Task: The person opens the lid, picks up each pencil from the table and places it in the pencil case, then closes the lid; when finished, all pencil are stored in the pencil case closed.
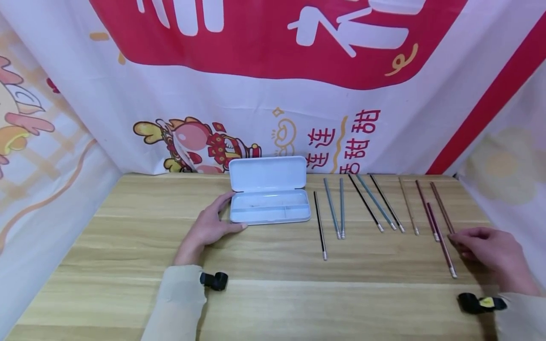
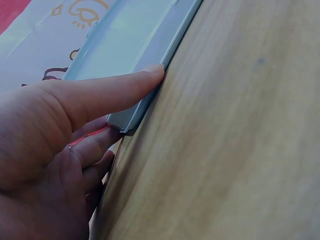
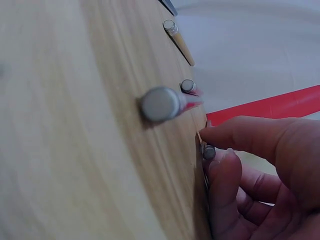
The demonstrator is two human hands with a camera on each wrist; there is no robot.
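Observation:
An open light-blue pencil case stands at the back of the table, its lid raised and its divided tray facing up. My left hand holds its left end, with the thumb along the front edge and the fingers round the side. At the far right, my right hand pinches the near end of a brown pencil between thumb and fingers; that end shows in the right wrist view. Just left of it lie two dark red pencils, one farther back and one nearer.
Between case and right hand lie several pencils, white ends toward me: a black one, blue-grey ones, more black ones and a tan one. A printed cloth hangs behind the wooden table.

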